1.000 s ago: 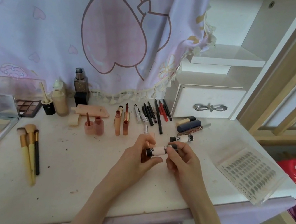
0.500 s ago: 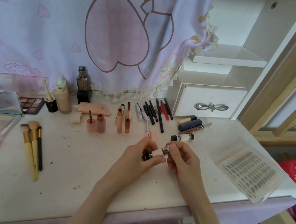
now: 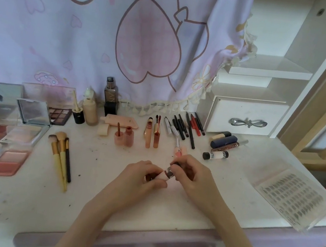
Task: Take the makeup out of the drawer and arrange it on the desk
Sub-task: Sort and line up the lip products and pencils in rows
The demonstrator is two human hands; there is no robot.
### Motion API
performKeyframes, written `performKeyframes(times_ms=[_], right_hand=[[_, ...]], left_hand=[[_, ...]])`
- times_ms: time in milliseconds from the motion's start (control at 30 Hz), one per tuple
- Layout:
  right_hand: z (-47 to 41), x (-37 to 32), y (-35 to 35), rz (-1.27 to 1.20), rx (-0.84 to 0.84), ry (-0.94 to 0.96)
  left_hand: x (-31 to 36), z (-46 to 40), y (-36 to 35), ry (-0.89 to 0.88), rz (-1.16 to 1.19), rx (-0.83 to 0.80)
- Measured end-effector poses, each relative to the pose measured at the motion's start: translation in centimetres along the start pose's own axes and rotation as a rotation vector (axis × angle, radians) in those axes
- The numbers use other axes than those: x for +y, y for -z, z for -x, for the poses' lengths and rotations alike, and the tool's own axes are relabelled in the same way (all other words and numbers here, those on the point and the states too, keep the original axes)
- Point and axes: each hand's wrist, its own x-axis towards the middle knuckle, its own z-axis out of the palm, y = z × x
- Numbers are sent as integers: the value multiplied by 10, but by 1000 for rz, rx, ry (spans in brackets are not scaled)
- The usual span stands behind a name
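Now I see my left hand (image 3: 141, 176) pinching a small makeup tube (image 3: 163, 175), lying left-right, my right hand (image 3: 189, 175) fingers pinching its cap (image 3: 174, 164).

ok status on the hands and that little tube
Left hand grips small pink tube. Right hand pinches its dark cap, just off the tube's open end. Both over bare desk; nothing in the way.
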Motion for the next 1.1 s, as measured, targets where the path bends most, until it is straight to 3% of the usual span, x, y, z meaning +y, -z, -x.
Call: performKeyframes(times_ms=[133, 233, 333, 400, 500, 667, 833, 1100], right_hand=[[-22, -19, 12, -264, 163, -1], [-32, -27, 21, -662, 277, -74], [-30, -27, -2, -920, 65, -271], [-26, -22, -23, -965, -44, -378], [-27, -16, -47, -1026, -65, -436], [-40, -15, -74, -783, -41, -449], [-57, -16, -85, -69, 20, -219], [-67, -5, -105, 261, 1, -23]], left_hand=[[-20, 21, 22, 97, -52, 38], [-32, 31, 33, 215, 21, 244], [-40, 28, 37, 280, 107, 492], [-44, 24, 35, 312, 111, 558], [-49, 19, 32, 340, 45, 625], [-54, 11, 33, 352, -14, 663], [-56, 9, 33, 366, -9, 666], [-60, 6, 35, 364, -13, 637]])
